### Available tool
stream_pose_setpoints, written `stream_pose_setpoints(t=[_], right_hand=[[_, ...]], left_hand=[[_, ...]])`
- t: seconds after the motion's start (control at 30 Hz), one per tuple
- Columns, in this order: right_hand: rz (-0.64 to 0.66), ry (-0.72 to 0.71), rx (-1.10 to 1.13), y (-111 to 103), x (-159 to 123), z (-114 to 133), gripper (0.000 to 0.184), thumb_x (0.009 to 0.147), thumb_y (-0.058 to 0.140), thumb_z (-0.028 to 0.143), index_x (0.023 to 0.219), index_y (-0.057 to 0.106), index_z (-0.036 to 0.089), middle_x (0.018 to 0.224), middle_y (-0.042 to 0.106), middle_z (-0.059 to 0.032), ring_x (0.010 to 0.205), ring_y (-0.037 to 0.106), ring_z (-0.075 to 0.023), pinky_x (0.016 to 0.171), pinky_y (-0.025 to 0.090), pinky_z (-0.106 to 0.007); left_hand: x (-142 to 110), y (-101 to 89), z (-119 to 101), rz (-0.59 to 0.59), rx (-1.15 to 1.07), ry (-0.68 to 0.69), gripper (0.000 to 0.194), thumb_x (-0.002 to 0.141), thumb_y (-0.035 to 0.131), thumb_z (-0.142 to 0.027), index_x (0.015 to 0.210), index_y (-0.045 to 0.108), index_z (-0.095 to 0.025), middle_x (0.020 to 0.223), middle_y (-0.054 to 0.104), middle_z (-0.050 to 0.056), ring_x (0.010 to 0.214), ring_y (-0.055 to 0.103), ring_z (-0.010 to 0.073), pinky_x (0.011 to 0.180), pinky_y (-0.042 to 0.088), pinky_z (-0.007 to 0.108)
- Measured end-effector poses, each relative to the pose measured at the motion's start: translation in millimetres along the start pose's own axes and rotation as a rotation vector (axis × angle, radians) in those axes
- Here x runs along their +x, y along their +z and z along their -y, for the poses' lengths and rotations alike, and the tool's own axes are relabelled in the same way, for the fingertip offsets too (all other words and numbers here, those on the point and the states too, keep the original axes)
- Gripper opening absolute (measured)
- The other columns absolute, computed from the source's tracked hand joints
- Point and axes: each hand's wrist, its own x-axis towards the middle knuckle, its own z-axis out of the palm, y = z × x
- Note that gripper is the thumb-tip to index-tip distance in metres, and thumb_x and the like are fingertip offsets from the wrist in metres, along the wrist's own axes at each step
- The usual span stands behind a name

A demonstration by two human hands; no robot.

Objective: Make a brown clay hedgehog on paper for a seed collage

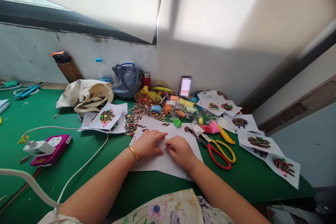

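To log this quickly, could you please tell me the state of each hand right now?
Left hand: on the white paper, fingers curled, cannot tell if gripping.
Right hand: on the same paper, fingers curled, cannot tell if gripping.

A scuffed white wall runs along the far side of the green-topped table, beneath a dark window frame at far left, with pale daylight spread across the wall's right part.

My left hand, a gold bangle on its wrist, and my right hand rest on white paper, between sunflower seeds and red-and-yellow-handled scissors.
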Motion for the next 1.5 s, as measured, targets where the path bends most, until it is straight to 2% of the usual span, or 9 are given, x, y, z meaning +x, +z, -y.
stream_pose_setpoints(t=[0.2,0.47,0.63,0.83,1.0,1.17,1.27,1.33,1.5], right_hand=[[0.077,-0.043,-0.197,-4,-6,0,0.016,0.088,0.062,0.020,0.097,0.075,0.027,0.093,0.069,-0.0035,0.091,0.056,-0.0210,0.082,0.040,-0.037],[0.136,-0.116,-0.260,-18,-21,7,0.029,0.088,0.062,0.026,0.115,0.069,0.035,0.110,0.065,-0.0057,0.102,0.051,-0.0242,0.092,0.035,-0.043],[0.109,-0.060,-0.310,-13,-19,12,0.033,0.088,0.063,0.030,0.120,0.065,0.035,0.117,0.062,-0.0066,0.107,0.049,-0.0270,0.092,0.033,-0.044],[0.057,-0.005,-0.276,-12,-19,5,0.019,0.086,0.064,0.026,0.103,0.072,0.031,0.106,0.065,-0.0056,0.102,0.051,-0.0255,0.090,0.035,-0.042],[0.046,0.070,-0.231,-9,-12,3,0.020,0.085,0.068,0.025,0.105,0.069,0.025,0.097,0.066,-0.0060,0.097,0.053,-0.0243,0.085,0.038,-0.039],[0.062,0.066,-0.237,-5,-9,5,0.003,0.084,0.069,0.022,0.086,0.070,0.024,0.089,0.065,-0.0039,0.091,0.053,-0.0218,0.080,0.038,-0.036],[0.060,0.051,-0.194,-5,-11,6,0.006,0.083,0.066,0.017,0.080,0.066,0.022,0.086,0.066,-0.0026,0.088,0.054,-0.0205,0.078,0.039,-0.034],[0.043,0.039,-0.156,-7,-13,5,0.007,0.084,0.064,0.016,0.081,0.065,0.022,0.083,0.065,-0.0027,0.086,0.055,-0.0206,0.077,0.039,-0.034],[-0.074,0.033,-0.073,-13,-14,-3,0.015,0.091,0.057,0.022,0.103,0.066,0.022,0.091,0.068,-0.0062,0.088,0.057,-0.0228,0.080,0.042,-0.037]], left_hand=[[0,-1.2,-2,0.020,-0.008,-0.051,0.082,0.065,0.083,-0.036,0.139,0.047,-0.028,0.125,0.065,0.006,0.120,0.055,0.0290,0.101,0.036,0.043],[0,-2.4,-4,0.023,-0.012,-0.057,0.077,0.068,0.081,-0.036,0.138,0.048,-0.028,0.126,0.065,0.008,0.121,0.055,0.0296,0.100,0.037,0.043],[0,-1.2,-2,0.015,-0.012,-0.049,0.076,0.069,0.080,-0.037,0.138,0.048,-0.028,0.127,0.064,0.008,0.121,0.054,0.0295,0.102,0.036,0.043],[0,1.7,-1,0.007,-0.015,-0.050,0.076,0.068,0.080,-0.040,0.137,0.050,-0.029,0.127,0.064,0.008,0.120,0.055,0.0296,0.102,0.035,0.042],[0,-0.1,-3,0.010,-0.011,-0.055,0.076,0.067,0.081,-0.037,0.136,0.050,-0.028,0.125,0.065,0.007,0.119,0.055,0.0297,0.100,0.036,0.042],[0,0.7,-3,0.005,-0.013,-0.051,0.074,0.069,0.080,-0.038,0.136,0.051,-0.029,0.123,0.066,0.008,0.119,0.055,0.0298,0.100,0.036,0.041],[0,1.5,-2,0.007,-0.016,-0.053,0.074,0.069,0.080,-0.039,0.136,0.050,-0.029,0.123,0.066,0.008,0.119,0.055,0.0298,0.100,0.036,0.041],[0,1.7,-2,0.002,-0.019,-0.049,0.074,0.068,0.080,-0.039,0.135,0.051,-0.030,0.122,0.066,0.008,0.118,0.056,0.0298,0.099,0.037,0.041],[0,1.7,-2,-0.016,-0.023,-0.041,0.073,0.067,0.081,-0.040,0.134,0.052,-0.030,0.121,0.066,0.007,0.116,0.057,0.0298,0.098,0.037,0.041]])
